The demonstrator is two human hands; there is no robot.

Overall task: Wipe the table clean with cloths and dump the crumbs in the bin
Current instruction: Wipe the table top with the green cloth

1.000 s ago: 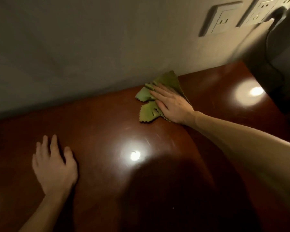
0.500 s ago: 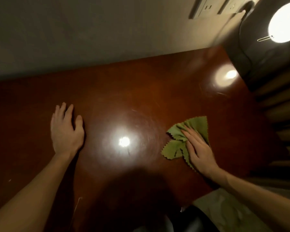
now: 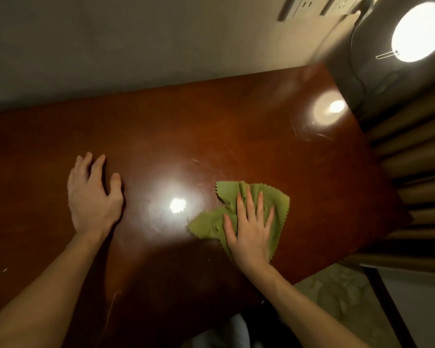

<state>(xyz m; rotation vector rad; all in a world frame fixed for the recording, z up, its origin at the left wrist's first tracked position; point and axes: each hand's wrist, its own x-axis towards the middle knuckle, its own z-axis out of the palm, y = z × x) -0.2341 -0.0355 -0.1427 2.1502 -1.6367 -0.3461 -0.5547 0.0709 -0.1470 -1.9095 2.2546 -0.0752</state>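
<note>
Right hand (image 3: 251,227) presses flat on the green cloth (image 3: 239,214) to wipe; left hand (image 3: 92,194) rests flat, bracing on the worktop (image 3: 211,126).

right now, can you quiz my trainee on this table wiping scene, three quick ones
1. True or false: the right hand presses flat, fingers straight, on the cloth.
2. The left hand is: A) holding a second cloth, B) resting flat on the bare table, C) reaching for the lamp.
3. What colour is the cloth?

Key: 1 true; 2 B; 3 green.
</note>
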